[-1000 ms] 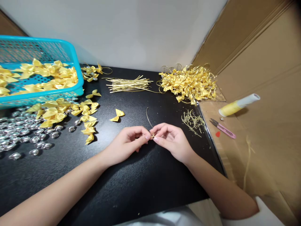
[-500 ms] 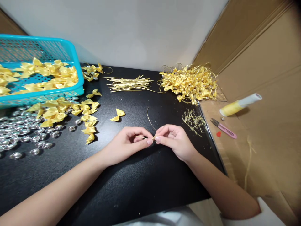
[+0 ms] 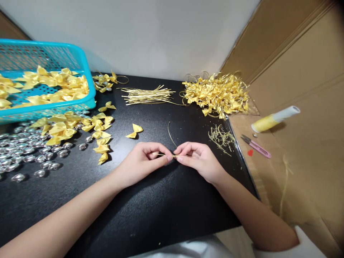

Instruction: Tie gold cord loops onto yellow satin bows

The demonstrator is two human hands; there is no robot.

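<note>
Both my hands pinch one thin gold cord over the black tabletop. My left hand is closed on it between thumb and forefinger, a short end sticking out to the left. Close beside it, my right hand is closed on the same cord, and a small bit of gold shows between the fingertips. The cord's long end curves upward, away from me. A single yellow ribbon bow lies beyond my left hand. Whether the cord is knotted at my fingertips I cannot make out.
At left stands a turquoise basket of yellow bows, with silver beads in front. Gold cords lie at the back, near a pile of bow loops. Cord scraps, pink-handled snips and a roll are at right.
My fingertips have drawn slightly apart, so a short stretch of cord shows between them. My left hand has shifted a little left. The bows, beads and basket stay put.
</note>
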